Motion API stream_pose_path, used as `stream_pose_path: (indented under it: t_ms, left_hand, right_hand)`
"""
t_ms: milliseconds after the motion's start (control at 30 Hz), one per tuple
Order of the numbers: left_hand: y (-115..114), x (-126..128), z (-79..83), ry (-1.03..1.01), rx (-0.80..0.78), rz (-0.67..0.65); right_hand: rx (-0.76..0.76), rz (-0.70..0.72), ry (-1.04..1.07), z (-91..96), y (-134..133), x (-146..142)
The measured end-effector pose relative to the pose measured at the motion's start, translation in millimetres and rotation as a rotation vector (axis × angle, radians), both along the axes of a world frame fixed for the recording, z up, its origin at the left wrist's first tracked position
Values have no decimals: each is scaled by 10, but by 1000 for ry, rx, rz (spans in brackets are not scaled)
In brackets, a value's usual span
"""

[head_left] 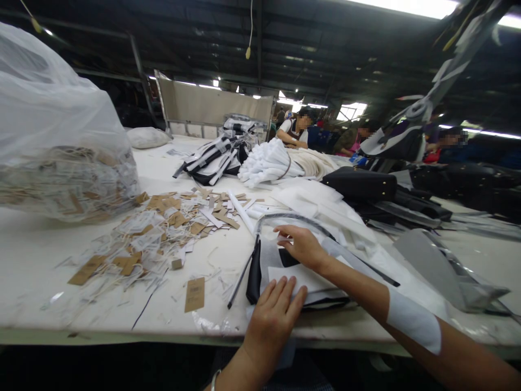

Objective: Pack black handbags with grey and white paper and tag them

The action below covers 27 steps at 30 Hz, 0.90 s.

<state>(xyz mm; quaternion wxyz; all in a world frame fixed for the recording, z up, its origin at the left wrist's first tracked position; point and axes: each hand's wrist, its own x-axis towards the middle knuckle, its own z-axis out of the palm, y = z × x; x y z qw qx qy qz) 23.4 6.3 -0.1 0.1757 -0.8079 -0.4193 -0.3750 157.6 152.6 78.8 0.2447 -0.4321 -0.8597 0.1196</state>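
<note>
A black handbag (pixel 253 277) lies on the table near its front edge, covered with sheets of white wrapping (pixel 280 274). Its handle (pixel 285 216) arches away from me and is wrapped in pale film. My left hand (pixel 273 309) rests flat on the near side of the wrapping, fingers stretched out. Over the upper part of the bag, my right hand (pixel 301 245) has its fingers bent together. Something pale shows at those fingertips, too small to name. A patch of white material (pixel 413 320) is on my right forearm.
Brown and white tags (pixel 163 222) lie heaped on the left, beside a large clear plastic bag (pixel 69 163) of tags. Behind are white foam rolls (pixel 266 162) and wrapped black bags (pixel 214 160). More black bags (pixel 358 183) stand at right. Co-workers (pixel 293 130) are farther back.
</note>
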Motion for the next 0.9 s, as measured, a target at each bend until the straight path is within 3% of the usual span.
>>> stream_pose_path:
  t_ms: [167,367,633,900]
  left_hand:
    - [6,8,-22,-17,-11,3]
    - [1,11,-23,2,-12,6]
    - [-2,3,6,1,-8,14]
    - [7,12,-9,-6,15,15]
  right_hand:
    - [-1,-23,-29,26,-144,30]
    - [-269,1,162,26,-130,101]
    - [-491,36,299,-33,-53,184]
    - [-216,-27,104,216,432,103]
